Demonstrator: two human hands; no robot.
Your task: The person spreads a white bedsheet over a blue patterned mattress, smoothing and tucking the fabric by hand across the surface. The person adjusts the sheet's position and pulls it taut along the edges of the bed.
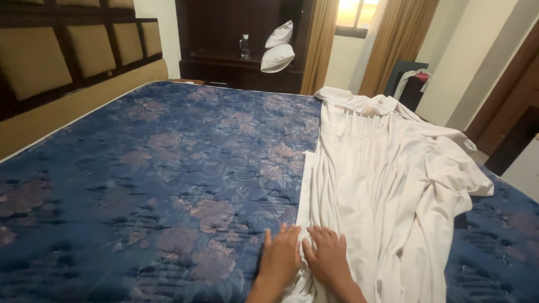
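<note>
Low in the frame, just right of centre: left hand (281,255) and right hand (327,255) side by side, thumbs nearly touching, both flat with fingers spread and pointing up the frame. Left hand pressed palm down on the blue flowered mattress (157,168), its fingertips right at the edge of the white sheet (382,185). Right hand pressed on the sheet's near edge, pinching nothing that can be seen.

Across the right half of the frame: white sheet lying rumpled in long folds, running from the bottom edge up to the far side of the bed, one straight hem along the middle of the mattress, a loose corner draped toward the right.

Upper left: padded headboard (73,50) of tan panels in dark wood. Top centre: dark cabinet (224,33) carrying two white pillows (278,47) stacked, and a clear bottle (245,46) beside them. Upper right: tan curtains (398,39) under a lit window.
</note>
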